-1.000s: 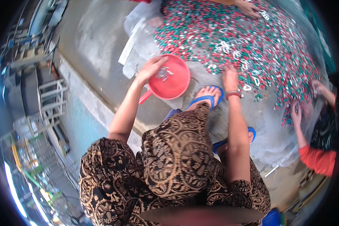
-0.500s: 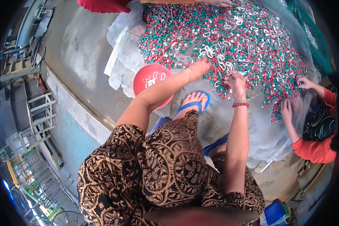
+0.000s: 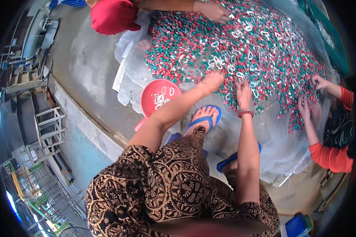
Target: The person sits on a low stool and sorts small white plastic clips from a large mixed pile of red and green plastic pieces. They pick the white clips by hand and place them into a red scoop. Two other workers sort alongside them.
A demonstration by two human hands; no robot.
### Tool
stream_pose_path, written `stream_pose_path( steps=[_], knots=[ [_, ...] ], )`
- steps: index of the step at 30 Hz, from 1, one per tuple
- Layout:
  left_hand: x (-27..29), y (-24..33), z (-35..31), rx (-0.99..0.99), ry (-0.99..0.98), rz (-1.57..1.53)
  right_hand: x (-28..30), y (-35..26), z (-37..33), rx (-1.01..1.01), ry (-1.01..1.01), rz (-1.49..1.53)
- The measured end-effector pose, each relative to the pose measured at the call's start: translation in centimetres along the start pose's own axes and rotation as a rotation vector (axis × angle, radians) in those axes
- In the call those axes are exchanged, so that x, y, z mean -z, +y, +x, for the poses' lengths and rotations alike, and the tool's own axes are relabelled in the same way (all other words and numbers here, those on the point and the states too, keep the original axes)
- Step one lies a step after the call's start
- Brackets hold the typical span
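Note:
A wide heap of small red, green and white plastic pieces [image 3: 261, 47] lies on a clear plastic sheet [image 3: 288, 150] on the concrete floor. My left hand [image 3: 213, 81] rests palm down on the near edge of the heap, fingers among the pieces. My right hand [image 3: 243, 91], with a red bead bracelet at the wrist, picks at the pieces just beside it. A red bowl [image 3: 159, 97] holding a few white rings stands left of my left forearm. My foot in a blue sandal [image 3: 203, 118] sits below both hands.
One person in red sleeves [image 3: 328, 154] sorts at the right edge of the heap. Another person's hand [image 3: 213, 12] and red garment [image 3: 112, 15] are at the top. Metal racks [image 3: 47, 126] stand left beyond a concrete step. A blue container [image 3: 298, 225] is at lower right.
My left hand left the red bowl and reached right onto the heap beside my right hand. The view shifted, so the heap and bowl sit lower in the picture.

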State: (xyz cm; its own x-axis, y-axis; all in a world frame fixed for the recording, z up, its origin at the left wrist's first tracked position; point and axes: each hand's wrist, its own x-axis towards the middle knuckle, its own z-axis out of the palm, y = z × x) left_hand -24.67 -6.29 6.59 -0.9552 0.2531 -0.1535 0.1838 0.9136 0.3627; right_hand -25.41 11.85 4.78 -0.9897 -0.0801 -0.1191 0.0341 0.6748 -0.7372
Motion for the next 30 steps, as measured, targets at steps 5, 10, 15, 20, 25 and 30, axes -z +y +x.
stream_pose_path(
  steps=[5, 10, 15, 20, 25, 30],
  knots=[
    [1.6, -2.7, 1.0, 0.203, 0.074, -0.426, 3.0, 0.2, -0.4, -0.509, -0.191, 0.893],
    [2.8, -5.0, 3.2, 0.002, 0.476, -0.212, 3.7, -2.6, -0.5, -0.456, -0.240, 1.631],
    [3.2, -5.6, 4.3, 0.165, 0.101, -0.413, 5.2, -3.6, -0.8, -0.324, -0.480, 1.831],
    [6.0, -5.8, 2.1, 0.296, 0.078, -0.663, 6.2, -3.2, 0.7, -0.442, -0.368, 0.994],
    [8.8, -5.6, 0.1, 0.416, 0.048, -0.890, 2.4, -4.0, 3.0, 0.001, -0.057, -0.306],
    [8.0, -5.9, -0.4, 0.441, -0.012, -1.890, 0.5, -3.0, 3.4, -0.036, -0.156, -0.396]
  ],
)
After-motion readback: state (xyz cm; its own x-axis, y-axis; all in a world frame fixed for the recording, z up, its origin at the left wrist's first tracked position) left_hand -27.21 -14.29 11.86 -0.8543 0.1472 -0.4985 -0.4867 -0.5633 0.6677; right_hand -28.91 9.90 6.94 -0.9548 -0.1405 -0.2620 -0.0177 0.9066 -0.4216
